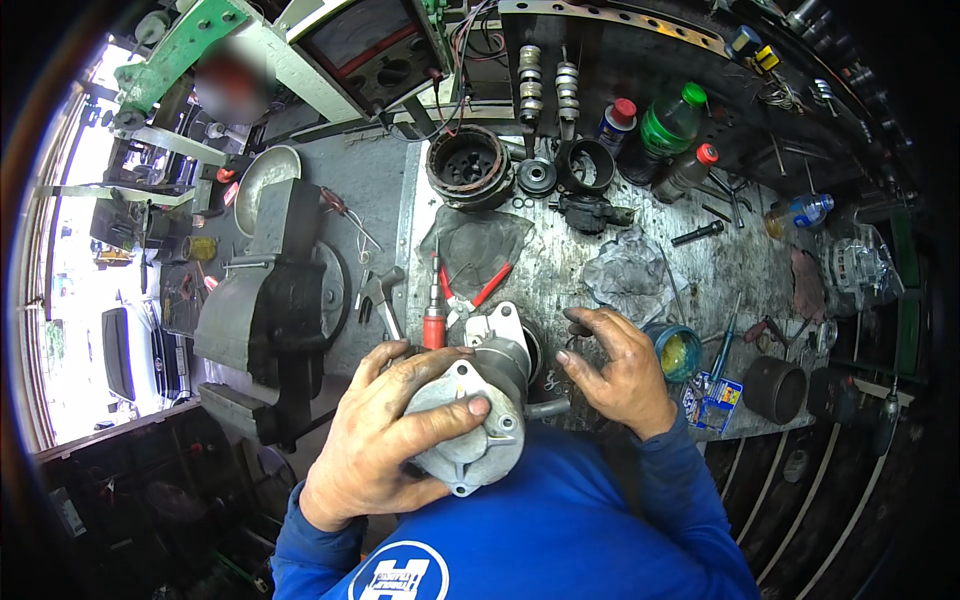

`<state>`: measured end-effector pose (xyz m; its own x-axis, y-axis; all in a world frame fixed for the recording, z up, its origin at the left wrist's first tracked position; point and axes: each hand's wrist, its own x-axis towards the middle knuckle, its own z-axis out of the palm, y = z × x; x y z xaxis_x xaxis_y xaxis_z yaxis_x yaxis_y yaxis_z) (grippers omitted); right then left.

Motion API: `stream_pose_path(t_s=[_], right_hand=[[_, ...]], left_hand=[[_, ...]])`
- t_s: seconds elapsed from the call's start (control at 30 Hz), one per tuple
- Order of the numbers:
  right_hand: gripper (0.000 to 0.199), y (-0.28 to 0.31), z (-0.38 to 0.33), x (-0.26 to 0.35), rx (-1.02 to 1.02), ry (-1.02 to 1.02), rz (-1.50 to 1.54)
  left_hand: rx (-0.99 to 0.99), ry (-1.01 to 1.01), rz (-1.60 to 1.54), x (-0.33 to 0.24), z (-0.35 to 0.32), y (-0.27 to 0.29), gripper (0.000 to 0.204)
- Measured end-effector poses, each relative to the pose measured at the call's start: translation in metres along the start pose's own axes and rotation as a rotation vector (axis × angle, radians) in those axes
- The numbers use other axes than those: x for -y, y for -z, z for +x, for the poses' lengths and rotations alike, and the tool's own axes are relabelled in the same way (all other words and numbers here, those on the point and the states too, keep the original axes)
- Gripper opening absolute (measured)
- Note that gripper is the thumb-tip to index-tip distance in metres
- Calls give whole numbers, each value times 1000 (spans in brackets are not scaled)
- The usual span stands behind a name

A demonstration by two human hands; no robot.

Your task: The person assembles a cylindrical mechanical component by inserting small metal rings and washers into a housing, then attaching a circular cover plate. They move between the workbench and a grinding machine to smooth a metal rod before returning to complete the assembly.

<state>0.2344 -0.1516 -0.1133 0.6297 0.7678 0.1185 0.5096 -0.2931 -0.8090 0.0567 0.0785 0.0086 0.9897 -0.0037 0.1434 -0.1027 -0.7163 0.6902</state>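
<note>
My left hand (385,430) grips a grey cast-metal motor unit (480,445), perhaps a starter motor, close to my body. Its round end cover faces up, with my thumb lying across it. A flange with a bolt hole sticks out at the unit's far end. To the right of the unit, my right hand (625,370) hovers apart from it, thumb and fingers spread with nothing plainly held. Just beyond my left fingers are a red-handled screwdriver (434,325) and red-handled pliers (490,288). A dark ring-shaped part (530,355) is partly hidden behind the motor unit.
A bench vise (265,310) and a hammer (380,300) are at left. Far back stand a round housing (467,165) and several bottles (672,125). A crumpled cloth (630,270), a blue tub of yellowish grease (680,355) and a metal cylinder (775,390) lie at right.
</note>
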Motion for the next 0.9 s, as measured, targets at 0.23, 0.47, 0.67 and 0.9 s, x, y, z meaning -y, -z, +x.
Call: stream_pose_path(t_s=[0.23,0.47,0.67,0.9], right_hand=[[45,2,7,2,0,-22,-12],[43,13,-1,-8,-133,-84,-41],[44,29,-3,12,-144,-38,-111],[42,42,-7,61,-244,137,-158]], left_hand=[[-41,22,28,5,-12,-5,99],[-65,40,28,5,-11,-15,132],[-41,45,94,3,-7,-10,140],[-37,72,-140,-3,-10,-4,124]])
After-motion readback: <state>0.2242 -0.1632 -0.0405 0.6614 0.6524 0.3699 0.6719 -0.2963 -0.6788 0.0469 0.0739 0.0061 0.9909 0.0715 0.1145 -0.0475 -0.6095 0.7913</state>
